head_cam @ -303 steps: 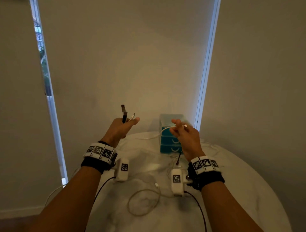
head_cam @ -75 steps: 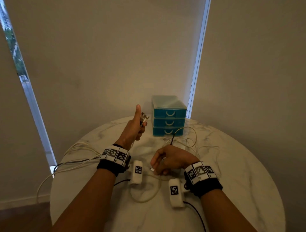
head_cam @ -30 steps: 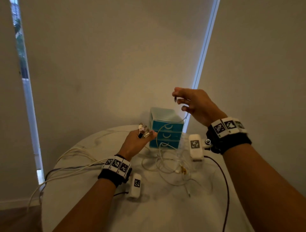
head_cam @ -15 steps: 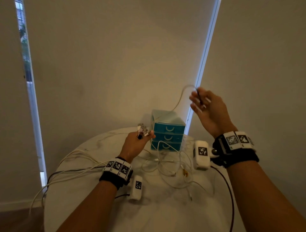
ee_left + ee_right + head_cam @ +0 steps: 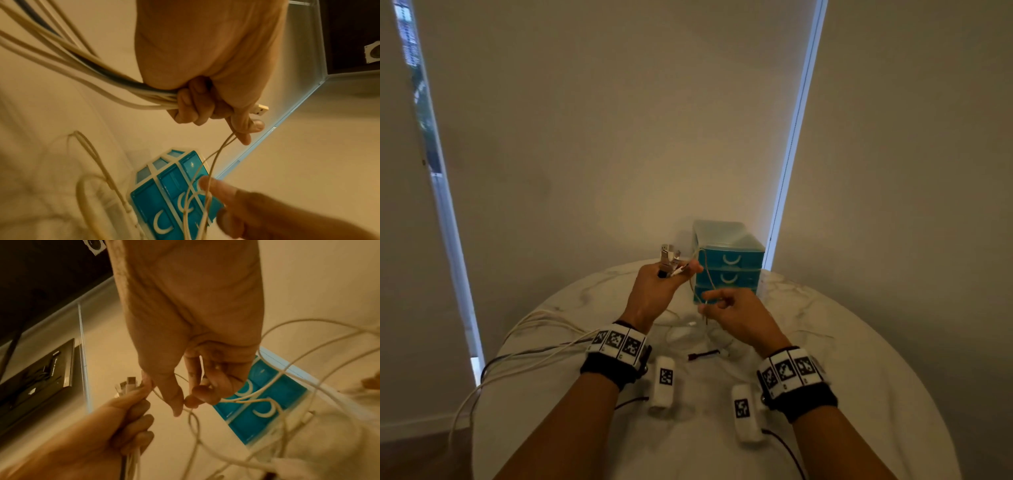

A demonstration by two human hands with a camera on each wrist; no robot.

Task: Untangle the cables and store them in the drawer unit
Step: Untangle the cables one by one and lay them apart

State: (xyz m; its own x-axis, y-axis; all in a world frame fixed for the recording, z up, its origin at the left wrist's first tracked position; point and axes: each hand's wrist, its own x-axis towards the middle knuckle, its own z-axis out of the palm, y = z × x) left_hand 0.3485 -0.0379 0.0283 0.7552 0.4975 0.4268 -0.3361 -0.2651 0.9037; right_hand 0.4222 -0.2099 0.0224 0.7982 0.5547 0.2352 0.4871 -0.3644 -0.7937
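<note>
Cables [image 5: 544, 339], thin, limp and light, trail off the worktop's [image 5: 859, 342] left edge from the left hand [image 5: 654, 291] gripping their plug ends, while the right hand's [image 5: 736, 315] fingers pinch one strand, probably best held near its plug, before the closed drawer unit [image 5: 726, 260].

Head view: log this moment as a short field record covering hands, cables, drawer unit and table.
left hand: grips a bundle of cables, plug ends sticking up
right hand: pinches a thin white cable
drawer unit: blue, three drawers, all closed, at the table's far edge
table: round, marble-look; loose cables lie between the hands
stored: no cables seen in the drawers
</note>
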